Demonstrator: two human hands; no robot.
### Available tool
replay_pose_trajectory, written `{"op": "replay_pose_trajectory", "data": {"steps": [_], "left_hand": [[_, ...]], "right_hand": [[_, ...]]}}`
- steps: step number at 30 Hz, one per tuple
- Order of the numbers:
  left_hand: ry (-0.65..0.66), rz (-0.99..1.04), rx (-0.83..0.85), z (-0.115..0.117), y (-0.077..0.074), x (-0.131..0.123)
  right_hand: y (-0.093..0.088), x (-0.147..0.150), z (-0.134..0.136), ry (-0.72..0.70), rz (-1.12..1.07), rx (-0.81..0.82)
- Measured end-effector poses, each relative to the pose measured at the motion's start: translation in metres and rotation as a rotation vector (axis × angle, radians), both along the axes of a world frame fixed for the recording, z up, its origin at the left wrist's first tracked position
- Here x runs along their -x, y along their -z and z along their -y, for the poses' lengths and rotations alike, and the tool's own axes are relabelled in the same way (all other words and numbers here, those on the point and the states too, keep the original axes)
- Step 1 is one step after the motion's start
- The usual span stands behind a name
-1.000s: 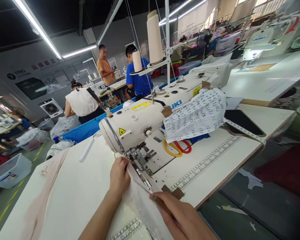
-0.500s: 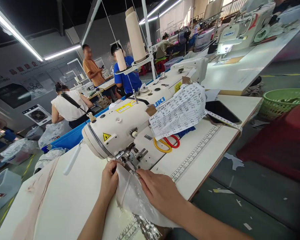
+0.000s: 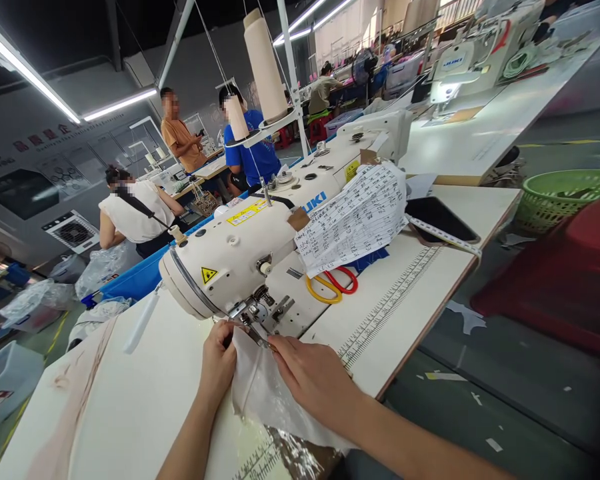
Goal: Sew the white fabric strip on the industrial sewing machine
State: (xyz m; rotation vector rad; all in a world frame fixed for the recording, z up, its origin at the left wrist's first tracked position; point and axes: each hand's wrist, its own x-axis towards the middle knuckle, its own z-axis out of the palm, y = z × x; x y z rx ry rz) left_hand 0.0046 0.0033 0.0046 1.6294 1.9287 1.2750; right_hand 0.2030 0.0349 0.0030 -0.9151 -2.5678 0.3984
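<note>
A piece of thin white fabric (image 3: 254, 380) hangs at the front of the white sewing machine (image 3: 235, 247), just below its needle area. My left hand (image 3: 220, 357) pinches the fabric's upper left edge, close to the presser foot. In my right hand (image 3: 305, 373) is a small metal tool that looks like thread snips (image 3: 261, 339), its blades pointing at the fabric's top edge beside the needle area; my fingers hide its grip. The lower right part of the fabric lies under my right hand and wrist.
Scissors with yellow and red handles (image 3: 333, 285) lie under written paper sheets (image 3: 353, 220). A phone (image 3: 443, 219) and a measuring tape (image 3: 445, 235) rest to the right. Thread cones (image 3: 266, 67) stand above the machine. Pale pink fabric (image 3: 75, 400) lies left; a red stool (image 3: 570, 287) stands right.
My right hand and the metal tool have shifted slightly left, toward my left hand. The left hand keeps its pinch on the fabric. The whole view has moved a little.
</note>
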Motion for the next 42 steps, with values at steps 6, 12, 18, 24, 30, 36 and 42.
{"op": "replay_pose_trajectory", "data": {"steps": [6, 12, 18, 24, 30, 36, 42], "left_hand": [[-0.001, -0.005, 0.005, 0.0, 0.002, 0.002], [-0.002, -0.014, 0.002, -0.001, 0.002, 0.003], [0.003, -0.045, 0.0, -0.001, 0.002, 0.002], [-0.018, -0.124, -0.024, -0.001, 0.005, 0.001], [-0.078, -0.187, -0.035, -0.002, 0.005, -0.001], [-0.058, -0.145, 0.015, -0.002, -0.001, 0.0], [-0.045, -0.158, 0.02, -0.001, 0.002, 0.003]], "right_hand": [[0.001, -0.001, -0.001, -0.01, -0.003, 0.009], [-0.001, -0.003, 0.001, -0.003, 0.009, 0.004], [-0.007, 0.0, 0.001, 0.002, 0.02, -0.012], [-0.011, 0.002, 0.001, 0.0, 0.063, -0.027], [-0.012, 0.001, 0.003, 0.001, 0.099, -0.035], [-0.017, -0.001, 0.004, 0.007, 0.109, -0.037], [-0.019, 0.002, 0.005, 0.016, 0.126, -0.033]]}}
